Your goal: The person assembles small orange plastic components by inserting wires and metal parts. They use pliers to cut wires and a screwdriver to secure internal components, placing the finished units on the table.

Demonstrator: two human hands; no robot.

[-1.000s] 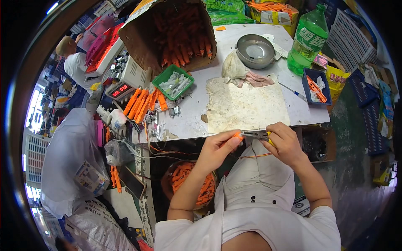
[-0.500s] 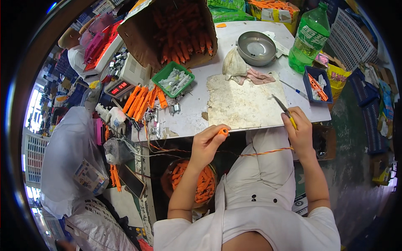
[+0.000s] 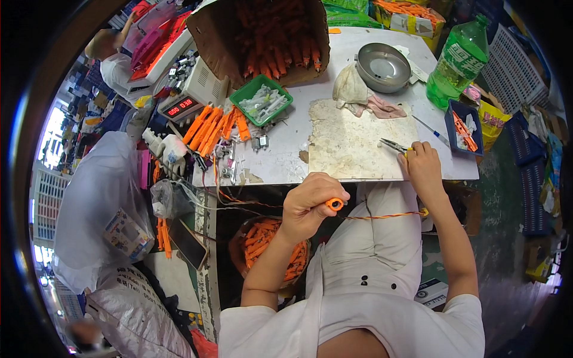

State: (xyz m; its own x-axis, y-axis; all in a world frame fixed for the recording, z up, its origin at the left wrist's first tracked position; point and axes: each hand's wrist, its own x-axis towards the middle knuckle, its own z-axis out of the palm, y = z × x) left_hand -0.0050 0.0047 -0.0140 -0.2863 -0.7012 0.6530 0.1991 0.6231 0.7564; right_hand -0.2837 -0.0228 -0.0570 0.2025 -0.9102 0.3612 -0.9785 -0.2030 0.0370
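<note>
My left hand [image 3: 307,203] is closed around a small orange plastic tube-like piece [image 3: 335,204], its round hollow end facing up toward me, just off the table's front edge. Near the right front corner of a worn, stained board [image 3: 334,146], my right hand [image 3: 425,170] has its fingers on the yellow handle of a pair of pliers [image 3: 392,145]. The pliers' slim grey jaws point left, low over the board. A twisted orange-and-yellow wire [image 3: 382,216] stretches across my lap below both hands.
A cardboard box [image 3: 209,45] of orange pieces, a green tray [image 3: 242,110] of clear parts and orange strips [image 3: 209,128] crowd the left. A metal bowl [image 3: 382,68], cloths [image 3: 352,89], a green bottle [image 3: 456,62] and a blue bin [image 3: 462,122] stand right.
My left hand has moved right and slightly down, turning the orange piece's end toward me. The pliers have come lower over the board, and their jaws have swung left.
</note>
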